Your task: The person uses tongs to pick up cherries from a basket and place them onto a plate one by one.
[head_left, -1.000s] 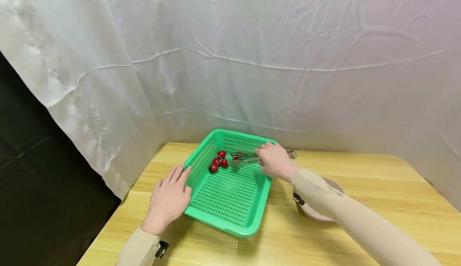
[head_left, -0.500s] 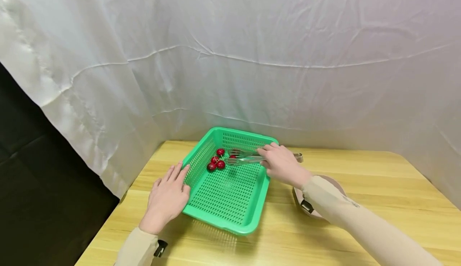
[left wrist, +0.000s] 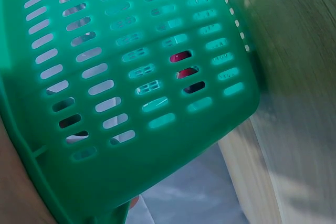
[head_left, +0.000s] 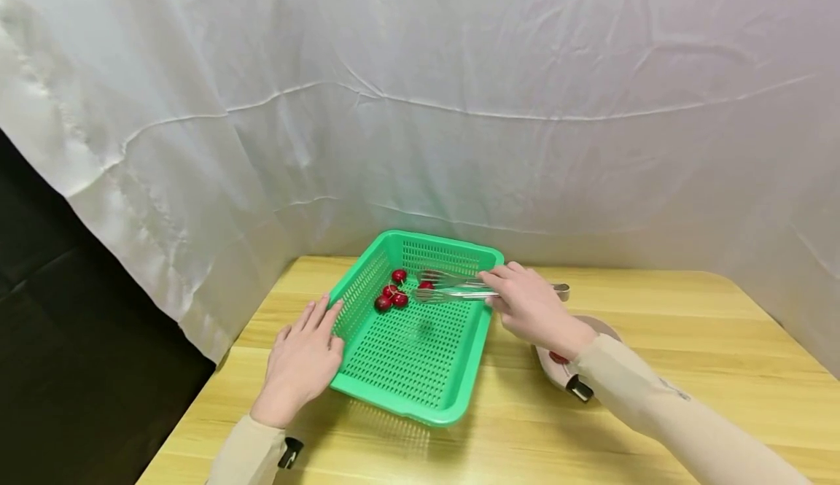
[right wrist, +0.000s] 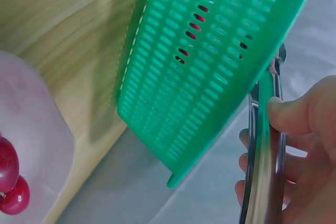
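Observation:
A green plastic basket (head_left: 410,416) stands on the table, slotted on its sides and base. Inside, near the back, lies a small group of cherries (head_left: 399,300). One more cherry (head_left: 426,285) shows between the spread ends of metal tongs (head_left: 459,294); whether they touch it I cannot tell. My right hand (head_left: 528,308) grips the tongs over the basket's right rim, and the right wrist view shows the thumb on one arm of the tongs (right wrist: 268,166), fingers behind. Fairly straight fingers of my left hand (head_left: 303,359) rest on the basket's left rim.
A pale pinkish dish (head_left: 554,372) stands right of the basket, partly beneath my right forearm; cherries (right wrist: 16,196) lie in it. The wooden table (head_left: 695,346) reaches out to the right. Behind it hangs a white cloth (head_left: 525,171), with a dark area (head_left: 79,354) at left.
My right hand and the tongs' back end have moved right and slightly toward me, while the tips stay around the single cherry. My left hand remains on the rim. More of the dish shows.

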Demonstrator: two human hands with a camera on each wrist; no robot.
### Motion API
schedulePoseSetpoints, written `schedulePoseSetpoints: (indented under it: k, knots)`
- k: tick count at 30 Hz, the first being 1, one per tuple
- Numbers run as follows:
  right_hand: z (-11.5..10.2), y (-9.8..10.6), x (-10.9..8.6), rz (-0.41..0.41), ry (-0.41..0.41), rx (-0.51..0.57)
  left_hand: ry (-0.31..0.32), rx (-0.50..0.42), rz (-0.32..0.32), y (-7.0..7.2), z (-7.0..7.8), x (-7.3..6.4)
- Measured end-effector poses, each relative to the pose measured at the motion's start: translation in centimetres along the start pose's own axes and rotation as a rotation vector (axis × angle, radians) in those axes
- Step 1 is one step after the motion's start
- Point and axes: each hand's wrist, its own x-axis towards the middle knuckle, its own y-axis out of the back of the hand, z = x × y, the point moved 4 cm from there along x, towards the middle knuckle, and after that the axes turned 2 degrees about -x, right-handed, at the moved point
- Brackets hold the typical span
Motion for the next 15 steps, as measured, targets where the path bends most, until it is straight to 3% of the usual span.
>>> schedulePoseSetpoints:
  k: [6, 15]
  knots:
    - [0.2, 1.9, -1.3, 0.052, 0.012, 0.008, -0.001, -0.002, -0.002, 0.0, -0.1, 0.1]
    - [1.3, 4.2, -4.4, 0.113, -0.039, 0.031, -0.005, -0.009, -0.003, -0.1, -0.1, 0.0]
